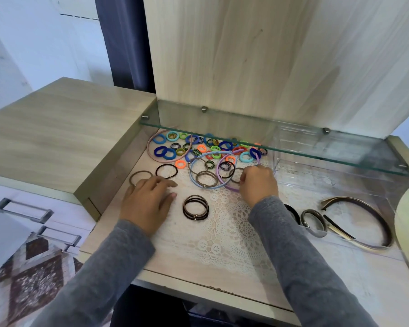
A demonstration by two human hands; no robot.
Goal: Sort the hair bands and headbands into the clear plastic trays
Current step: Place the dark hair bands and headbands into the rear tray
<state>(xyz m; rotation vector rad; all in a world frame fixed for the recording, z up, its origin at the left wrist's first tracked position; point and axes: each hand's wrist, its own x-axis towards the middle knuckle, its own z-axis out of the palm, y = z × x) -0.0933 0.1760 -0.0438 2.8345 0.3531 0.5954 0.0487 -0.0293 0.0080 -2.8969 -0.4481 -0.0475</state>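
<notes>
Right hand (257,184) curled round the purple headband (219,169); left hand (147,201) holds nothing.
The headband lies flat, mostly left of the grip. Its bend is nearest the person, its tips point toward the back, and its long axis runs near-to-far. Relaxed left fingers rest by a brown hair band (139,173).

No readable text, labels, brands or numbers anywhere in view: nothing legible on the hair bands, headbands, clear plastic trays, glass shelf or wooden desk.
</notes>
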